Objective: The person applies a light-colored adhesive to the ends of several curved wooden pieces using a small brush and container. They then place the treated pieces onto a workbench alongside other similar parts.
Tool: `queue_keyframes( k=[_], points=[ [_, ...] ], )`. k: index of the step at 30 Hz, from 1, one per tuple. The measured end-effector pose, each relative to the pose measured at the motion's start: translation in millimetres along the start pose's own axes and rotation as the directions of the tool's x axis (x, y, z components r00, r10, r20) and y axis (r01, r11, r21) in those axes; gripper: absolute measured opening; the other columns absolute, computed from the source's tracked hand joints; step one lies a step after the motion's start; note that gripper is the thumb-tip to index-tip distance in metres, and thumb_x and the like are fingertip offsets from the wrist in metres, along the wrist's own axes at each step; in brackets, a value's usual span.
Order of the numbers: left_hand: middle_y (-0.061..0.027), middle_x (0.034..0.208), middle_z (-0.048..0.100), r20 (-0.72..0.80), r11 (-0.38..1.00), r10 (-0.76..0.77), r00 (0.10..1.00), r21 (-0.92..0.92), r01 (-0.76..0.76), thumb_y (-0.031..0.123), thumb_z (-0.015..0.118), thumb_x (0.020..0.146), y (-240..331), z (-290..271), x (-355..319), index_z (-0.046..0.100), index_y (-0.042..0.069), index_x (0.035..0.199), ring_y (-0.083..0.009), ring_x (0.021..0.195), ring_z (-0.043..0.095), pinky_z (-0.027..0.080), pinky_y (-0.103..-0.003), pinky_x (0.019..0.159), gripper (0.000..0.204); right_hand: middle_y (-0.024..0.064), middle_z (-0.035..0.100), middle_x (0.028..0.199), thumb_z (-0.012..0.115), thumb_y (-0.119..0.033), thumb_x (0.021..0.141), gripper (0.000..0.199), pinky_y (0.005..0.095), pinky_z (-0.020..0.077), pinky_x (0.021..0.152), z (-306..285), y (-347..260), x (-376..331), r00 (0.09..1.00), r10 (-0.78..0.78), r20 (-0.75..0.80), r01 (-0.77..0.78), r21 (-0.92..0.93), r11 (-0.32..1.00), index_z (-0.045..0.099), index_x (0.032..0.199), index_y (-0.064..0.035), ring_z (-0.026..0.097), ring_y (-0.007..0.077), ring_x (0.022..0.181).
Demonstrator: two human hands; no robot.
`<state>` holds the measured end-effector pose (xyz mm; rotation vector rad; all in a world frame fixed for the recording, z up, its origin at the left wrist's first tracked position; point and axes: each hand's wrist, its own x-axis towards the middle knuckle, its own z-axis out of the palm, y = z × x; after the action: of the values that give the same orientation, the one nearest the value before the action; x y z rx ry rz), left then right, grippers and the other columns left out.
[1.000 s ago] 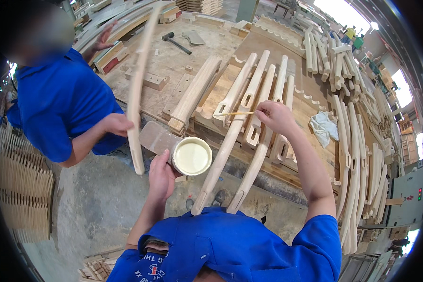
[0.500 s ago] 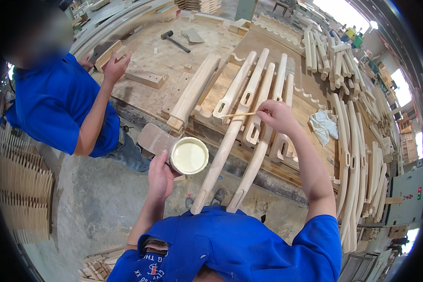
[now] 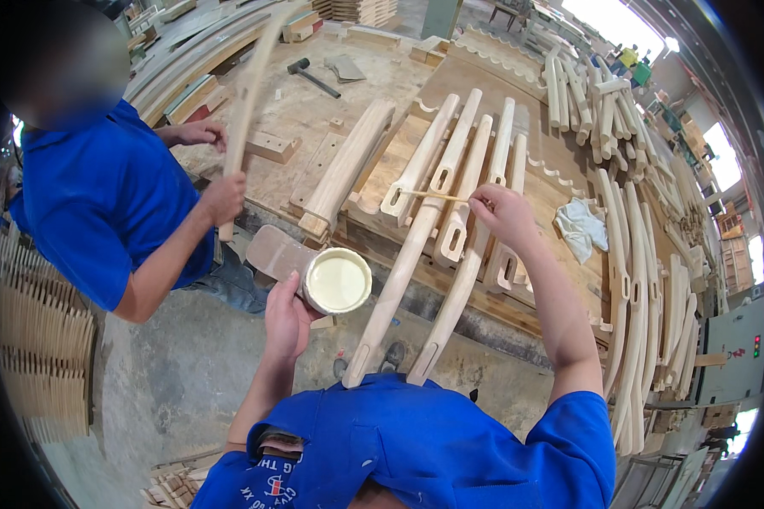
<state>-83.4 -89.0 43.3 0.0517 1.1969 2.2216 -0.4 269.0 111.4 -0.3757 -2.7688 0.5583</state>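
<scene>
My left hand [image 3: 287, 321] is closed round a round tub [image 3: 339, 282] of pale cream liquid, held in front of the bench. A flat brownish piece [image 3: 270, 253] juts out beside the tub; whether it is joined to it I cannot tell. Between the fingers of my right hand [image 3: 506, 215] is a thin wooden stick [image 3: 446, 198]. Its far tip reaches the slot in the end of a pale wooden rail [image 3: 418, 165]. Several similar slotted rails lie side by side, and two longer ones, such as the near rail [image 3: 390, 297], stretch back to my waist.
At the left a co-worker in a blue shirt [image 3: 102, 204] holds a long wooden piece [image 3: 248, 110] upright. On the bench lie a black-headed mallet [image 3: 314, 78], a thick wooden beam [image 3: 346, 174] and a white cloth [image 3: 581, 227]. Rails are stacked at the right [image 3: 628, 297].
The co-worker has lifted a long wooden piece, which now stands upright in one hand. My stick's tip has shifted slightly up and left, to the slot. My left hand holds the tub almost still.
</scene>
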Motion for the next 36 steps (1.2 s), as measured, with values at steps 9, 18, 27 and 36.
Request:
queue_keyframes(
  k=[9, 18, 27, 36],
  points=[
    [-0.0167, 0.114, 0.058, 0.043, 1.0, -0.013, 0.999, -0.009, 0.014, 0.026, 0.041, 0.097, -0.1, 2.5, -0.9, 0.044, -0.005, 0.12, -0.0263, 0.099, 0.063, 0.056, -0.046, 0.078, 0.039, 0.0089, 0.063, 0.078, 0.06, -0.02, 0.084, 0.016, 0.0358, 0.0481, 0.066, -3.5, -8.4, -2.3, 0.995, -0.096, -0.027, 0.094, -0.089, 0.992, 0.064, 0.083, -0.0046, 0.061, 0.0255, 0.072],
    [-0.0186, 0.11, 0.06, -0.029, 1.0, 0.005, 1.0, -0.015, -0.005, 0.025, 0.034, 0.099, -3.2, 7.1, 0.0, 0.048, -0.008, 0.116, -0.027, 0.095, 0.065, 0.056, -0.04, 0.078, 0.039, 0.0059, 0.062, 0.078, 0.059, -0.021, 0.084, 0.014, 0.0363, 0.0494, 0.068, 8.9, -15.0, 2.8, 0.991, -0.065, -0.119, 0.047, -0.154, 0.987, 0.064, 0.082, -0.0075, 0.062, 0.0244, 0.077],
    [-0.0194, 0.11, 0.06, 0.003, 1.0, -0.002, 1.0, 0.008, 0.002, 0.025, 0.033, 0.099, -4.0, 3.5, -0.9, 0.047, -0.009, 0.117, -0.028, 0.094, 0.065, 0.055, -0.041, 0.078, 0.041, 0.005, 0.062, 0.076, 0.06, -0.02, 0.083, 0.012, 0.0357, 0.0495, 0.067, 8.1, -16.8, 11.9, 0.992, -0.094, -0.088, 0.082, -0.125, 0.989, 0.065, 0.082, -0.0086, 0.062, 0.0227, 0.075],
    [-0.0195, 0.11, 0.06, -0.024, 1.0, 0.006, 1.0, -0.006, -0.006, 0.025, 0.032, 0.1, -5.8, 0.7, -0.8, 0.048, -0.008, 0.116, -0.0282, 0.097, 0.064, 0.055, -0.041, 0.08, 0.041, 0.005, 0.062, 0.076, 0.063, -0.018, 0.081, 0.009, 0.035, 0.0493, 0.067, 1.3, -4.6, 10.9, 0.985, -0.141, -0.094, 0.138, -0.04, 0.99, 0.065, 0.081, -0.0093, 0.061, 0.0224, 0.076]
  ],
)
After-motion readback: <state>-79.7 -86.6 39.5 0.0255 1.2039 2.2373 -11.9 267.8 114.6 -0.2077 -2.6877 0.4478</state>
